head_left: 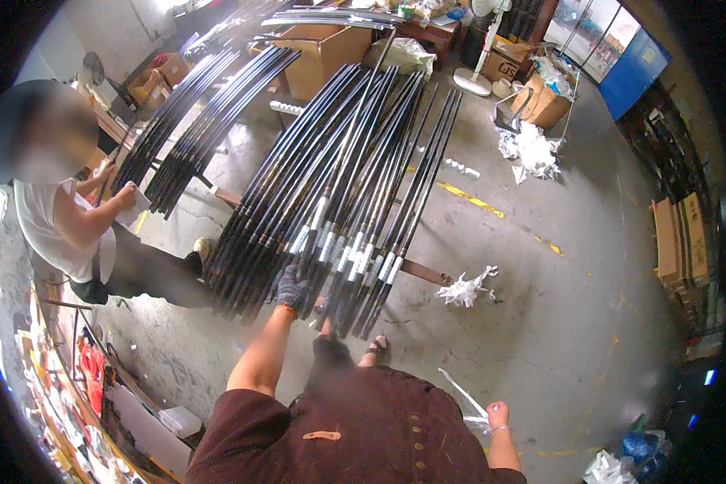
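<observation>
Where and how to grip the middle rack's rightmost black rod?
Probably grip the rod around its near end, past the white band, with the right hand coming from the right: that slim end overhangs the brown rail, and no rod flanks that side.

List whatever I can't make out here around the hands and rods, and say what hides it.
- Head view: the palm of the gloved left hand, hidden by its own back.
- Head view: how the fingers of the right hand pinch the white strip; too small.
- Head view: the exact number of black rods; they overlap.
- Head view: the rest of the white bundle, cut off by the lower edge.
</observation>
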`<state>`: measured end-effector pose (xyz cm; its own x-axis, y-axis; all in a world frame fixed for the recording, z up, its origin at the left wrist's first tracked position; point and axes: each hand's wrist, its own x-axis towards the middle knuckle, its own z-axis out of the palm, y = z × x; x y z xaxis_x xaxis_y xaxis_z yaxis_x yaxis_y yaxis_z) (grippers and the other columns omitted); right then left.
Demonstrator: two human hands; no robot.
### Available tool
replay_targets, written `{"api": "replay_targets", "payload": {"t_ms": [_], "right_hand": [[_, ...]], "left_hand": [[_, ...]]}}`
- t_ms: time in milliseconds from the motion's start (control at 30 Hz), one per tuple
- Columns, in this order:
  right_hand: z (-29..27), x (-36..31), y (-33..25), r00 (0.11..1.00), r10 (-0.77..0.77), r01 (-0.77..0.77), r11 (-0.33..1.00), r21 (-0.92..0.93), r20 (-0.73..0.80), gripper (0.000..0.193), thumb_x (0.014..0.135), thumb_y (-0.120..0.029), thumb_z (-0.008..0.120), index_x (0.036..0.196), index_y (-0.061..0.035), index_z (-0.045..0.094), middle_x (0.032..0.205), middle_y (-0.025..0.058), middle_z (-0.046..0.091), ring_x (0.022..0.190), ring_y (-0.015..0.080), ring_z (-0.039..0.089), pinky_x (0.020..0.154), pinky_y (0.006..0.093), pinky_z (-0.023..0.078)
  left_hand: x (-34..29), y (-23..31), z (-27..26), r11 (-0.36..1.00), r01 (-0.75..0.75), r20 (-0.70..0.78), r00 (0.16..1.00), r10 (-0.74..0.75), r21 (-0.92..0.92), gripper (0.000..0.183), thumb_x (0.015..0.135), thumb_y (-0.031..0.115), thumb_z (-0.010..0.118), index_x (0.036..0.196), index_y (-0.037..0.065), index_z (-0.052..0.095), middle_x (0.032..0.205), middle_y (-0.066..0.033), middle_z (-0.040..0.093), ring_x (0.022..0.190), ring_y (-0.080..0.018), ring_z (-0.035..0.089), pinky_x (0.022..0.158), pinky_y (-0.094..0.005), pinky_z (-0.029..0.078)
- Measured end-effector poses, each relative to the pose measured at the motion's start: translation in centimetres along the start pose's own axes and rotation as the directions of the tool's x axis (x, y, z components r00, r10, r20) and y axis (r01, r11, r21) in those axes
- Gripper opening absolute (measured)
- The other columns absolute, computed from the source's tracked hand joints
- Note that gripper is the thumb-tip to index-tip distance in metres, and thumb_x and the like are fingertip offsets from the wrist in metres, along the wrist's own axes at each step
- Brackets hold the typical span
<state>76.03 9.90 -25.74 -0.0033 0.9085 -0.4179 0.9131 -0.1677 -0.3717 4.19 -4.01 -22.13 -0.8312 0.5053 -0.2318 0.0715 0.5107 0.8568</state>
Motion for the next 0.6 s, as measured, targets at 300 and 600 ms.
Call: {"api": "replay_targets", "payload": {"t_ms": [300,600], "right_hand": [[0.8,4.1,-12.4,0.977,-0.212,0.202,0.951,0.233,0.018,0.017,0.073,-0.015,0.067,0.082,-0.0030,0.059,0.074,0.0082,0.061,0.072,0.0192,0.058,0.070,0.0334,0.048],[-9.2,-2.3,-44.9,0.645,-0.761,0.695,0.621,0.362,0.069,0.040,0.074,-0.027,0.078,0.101,-0.0038,0.062,0.092,0.0129,0.067,0.081,0.0242,0.066,0.073,0.0344,0.050]], "left_hand": [[-3.4,17.0,-0.7,0.680,0.240,0.598,0.719,0.355,-0.693,0.050,0.083,0.012,0.069,0.129,0.011,0.049,0.104,-0.0043,0.061,0.086,-0.0146,0.058,0.074,-0.0290,0.049],[-6.4,29.6,2.4,0.645,0.290,0.673,0.557,0.486,-0.707,0.049,0.085,0.022,0.067,0.128,0.007,0.050,0.103,-0.0062,0.061,0.093,-0.0183,0.059,0.082,-0.0341,0.049]]}}
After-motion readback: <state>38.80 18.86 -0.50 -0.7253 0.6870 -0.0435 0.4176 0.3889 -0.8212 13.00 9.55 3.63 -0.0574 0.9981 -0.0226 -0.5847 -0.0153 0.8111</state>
